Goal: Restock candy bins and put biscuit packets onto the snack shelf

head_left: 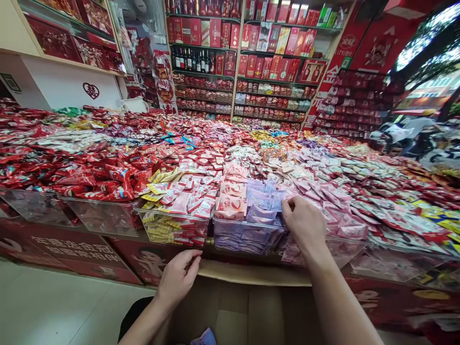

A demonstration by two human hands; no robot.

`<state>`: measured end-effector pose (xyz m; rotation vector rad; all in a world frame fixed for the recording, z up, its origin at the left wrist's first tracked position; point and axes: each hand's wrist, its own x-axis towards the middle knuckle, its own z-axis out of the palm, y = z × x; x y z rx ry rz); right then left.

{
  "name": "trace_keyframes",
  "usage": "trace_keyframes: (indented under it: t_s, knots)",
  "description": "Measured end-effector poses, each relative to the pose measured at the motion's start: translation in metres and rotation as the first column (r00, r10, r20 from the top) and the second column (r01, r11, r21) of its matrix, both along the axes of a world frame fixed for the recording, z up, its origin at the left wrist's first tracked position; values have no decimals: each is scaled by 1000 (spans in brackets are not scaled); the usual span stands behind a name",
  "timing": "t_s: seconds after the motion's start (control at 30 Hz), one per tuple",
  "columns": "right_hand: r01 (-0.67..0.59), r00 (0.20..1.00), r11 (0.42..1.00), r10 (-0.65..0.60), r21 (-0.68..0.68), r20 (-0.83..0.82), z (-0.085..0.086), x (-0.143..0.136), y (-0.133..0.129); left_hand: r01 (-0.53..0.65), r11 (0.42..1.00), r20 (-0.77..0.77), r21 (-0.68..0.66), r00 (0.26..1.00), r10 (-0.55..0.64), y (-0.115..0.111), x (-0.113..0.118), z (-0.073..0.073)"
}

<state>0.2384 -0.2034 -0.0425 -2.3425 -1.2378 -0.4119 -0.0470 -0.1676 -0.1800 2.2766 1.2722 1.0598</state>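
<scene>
My right hand (304, 223) is at the right edge of a clear bin (247, 230) of purple packets. Its fingers are curled and pinched on a small purple packet (278, 198) at the top of the pile. Pink packets (232, 203) stand in a row on the left side of the same bin. Lower down, my left hand (179, 275) is beside the rim of an open cardboard box (251, 275). Its thumb and fingers are closed together; whether anything is between them is hidden. One purple packet (204, 338) shows low in the view, below the box's rim.
Clear bins heaped with wrapped sweets fill the wide counter, red packets (104, 179) to the left and pale pink ones (334, 201) to the right. Behind are shelves (237, 52) of boxes and bottles. Scooters (406, 134) stand outside at right. Tiled floor (46, 302) shows at left.
</scene>
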Motion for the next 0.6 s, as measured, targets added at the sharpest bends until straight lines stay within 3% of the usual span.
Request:
trace_keyframes:
  t_s: [0.3, 0.43, 0.53, 0.6]
  knots:
    - [-153, 988, 988, 154, 29, -22, -4, 14, 6, 1, 999, 13, 38, 1000, -1, 0, 0, 2]
    - [-201, 975, 965, 213, 169, -56, 0, 17, -1, 2, 999, 17, 38, 1000, -3, 1, 0, 1]
    - [-296, 927, 888, 356, 353, -118, -3, 0, -23, -5, 1000, 15, 25, 1000, 5, 1, 0, 1]
    - [-496, 772, 785, 594, 370, -226, -25, -22, -44, -12, 1000, 6, 18, 1000, 12, 0, 0, 1]
